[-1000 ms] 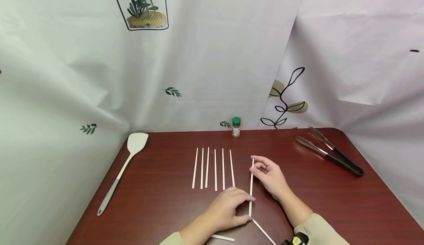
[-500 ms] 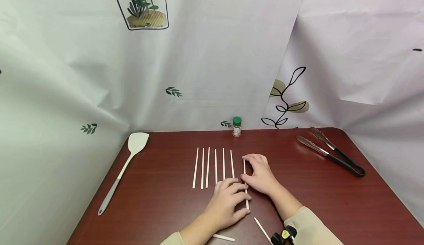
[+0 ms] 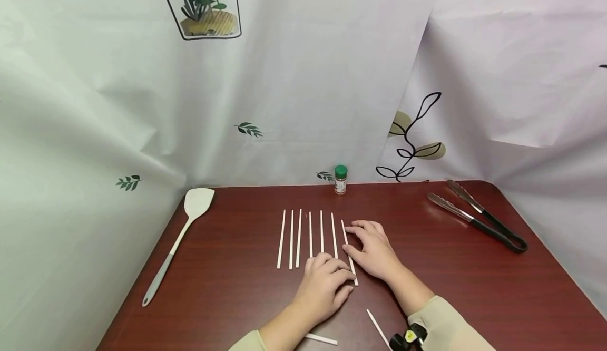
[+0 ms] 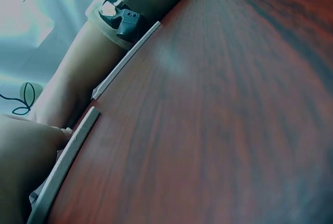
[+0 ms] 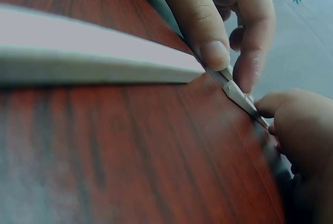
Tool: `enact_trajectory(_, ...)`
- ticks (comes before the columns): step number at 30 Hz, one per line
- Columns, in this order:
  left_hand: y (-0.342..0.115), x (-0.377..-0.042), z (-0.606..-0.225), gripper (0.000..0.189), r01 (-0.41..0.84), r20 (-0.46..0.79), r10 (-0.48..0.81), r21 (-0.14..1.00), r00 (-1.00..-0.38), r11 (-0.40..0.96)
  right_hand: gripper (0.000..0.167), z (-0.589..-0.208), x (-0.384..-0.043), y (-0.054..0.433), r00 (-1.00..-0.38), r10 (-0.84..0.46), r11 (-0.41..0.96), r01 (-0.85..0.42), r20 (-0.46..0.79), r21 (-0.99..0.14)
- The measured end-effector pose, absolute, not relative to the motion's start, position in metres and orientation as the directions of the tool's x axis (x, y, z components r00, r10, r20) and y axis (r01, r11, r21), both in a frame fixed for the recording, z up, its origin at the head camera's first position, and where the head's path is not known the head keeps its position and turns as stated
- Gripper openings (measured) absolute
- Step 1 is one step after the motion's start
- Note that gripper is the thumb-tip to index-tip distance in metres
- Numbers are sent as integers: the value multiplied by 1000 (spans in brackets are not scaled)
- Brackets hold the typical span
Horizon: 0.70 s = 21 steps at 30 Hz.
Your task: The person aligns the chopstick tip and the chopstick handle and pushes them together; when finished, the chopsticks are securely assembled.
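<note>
A white stick point(image 3: 344, 234), the rightmost of a row on the dark red table, slants with its near end to the right. My right hand point(image 3: 376, 249) has thumb and fingertips against its right side. At its lower part, my left hand point(image 3: 319, 291) touches the stick with the fingertips, its thumb just below; this hand hides the near ends of some sticks in the row point(image 3: 310, 235). In the right wrist view, the touched stick point(image 5: 243, 101) lies between the left hand point(image 5: 200, 13) and the right hand point(image 5: 307, 130).
One loose white stick point(image 3: 378, 328) lies by the right sleeve, another point(image 3: 322, 339) by the left wrist. A pale spatula point(image 3: 176, 240) lies left, black-handled tongs point(image 3: 479, 216) right. A green-capped spice bottle point(image 3: 340, 180) stands at the back edge against the curtain point(image 3: 303, 77).
The touched stick has slid left and away toward the row, its far end leaning further left. Both hands have moved with it; the left thumb is now below its near end.
</note>
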<state>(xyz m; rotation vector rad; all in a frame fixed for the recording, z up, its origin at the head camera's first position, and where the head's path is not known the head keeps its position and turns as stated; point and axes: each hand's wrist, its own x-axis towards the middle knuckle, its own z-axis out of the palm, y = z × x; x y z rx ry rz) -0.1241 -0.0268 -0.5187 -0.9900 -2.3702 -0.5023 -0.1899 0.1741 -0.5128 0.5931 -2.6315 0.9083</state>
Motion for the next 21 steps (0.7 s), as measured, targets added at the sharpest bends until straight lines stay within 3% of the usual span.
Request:
enact_trajectory(12, -27, -125, -519, 13, 743, 606, 541, 129, -584, 657, 46, -512, -190, 176, -868, -296, 707, -480, 399, -519)
enact_trajectory(21, -30, -126, -518, 22, 772, 629, 559, 106, -540, 626, 45, -514, -189, 177, -852, -325, 729, -502, 410, -465)
